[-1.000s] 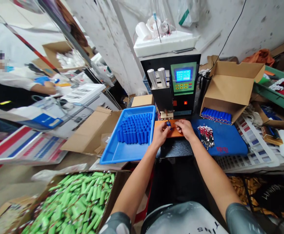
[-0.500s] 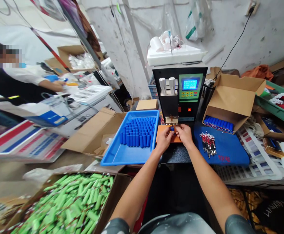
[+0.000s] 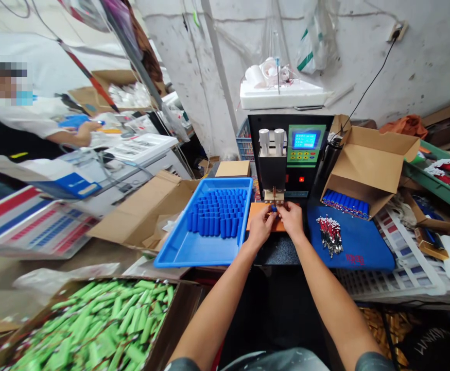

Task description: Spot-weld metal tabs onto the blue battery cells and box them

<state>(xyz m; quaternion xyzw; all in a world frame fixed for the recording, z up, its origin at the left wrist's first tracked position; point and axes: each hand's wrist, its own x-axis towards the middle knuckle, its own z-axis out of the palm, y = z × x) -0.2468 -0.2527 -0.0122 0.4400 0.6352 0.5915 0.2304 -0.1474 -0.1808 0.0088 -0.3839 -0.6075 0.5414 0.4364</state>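
Note:
Below the electrodes (image 3: 274, 194) of a black spot welder (image 3: 272, 172), both of my hands meet over an orange board (image 3: 256, 210). My left hand (image 3: 261, 224) is closed on a small blue battery cell (image 3: 274, 208), mostly hidden by the fingers. From the other side, my right hand (image 3: 291, 219) has its fingers pinched close to the cell's end at the electrodes. Whatever it pinches is too small to make out. Left of the hands, a blue tray (image 3: 178, 251) holds rows of upright blue cells (image 3: 211, 214).
Red and black wire leads (image 3: 330, 234) lie on a blue mat (image 3: 371, 247) at right, by an open carton (image 3: 371, 154) of blue cells. Green battery packs (image 3: 109, 324) fill a box at lower left. A co-worker's hand (image 3: 84, 135) is at another bench.
The view has shifted slightly, so the welder sits a little lower and further right. My hands stay together under the electrodes. The co-worker's arm has moved a little.

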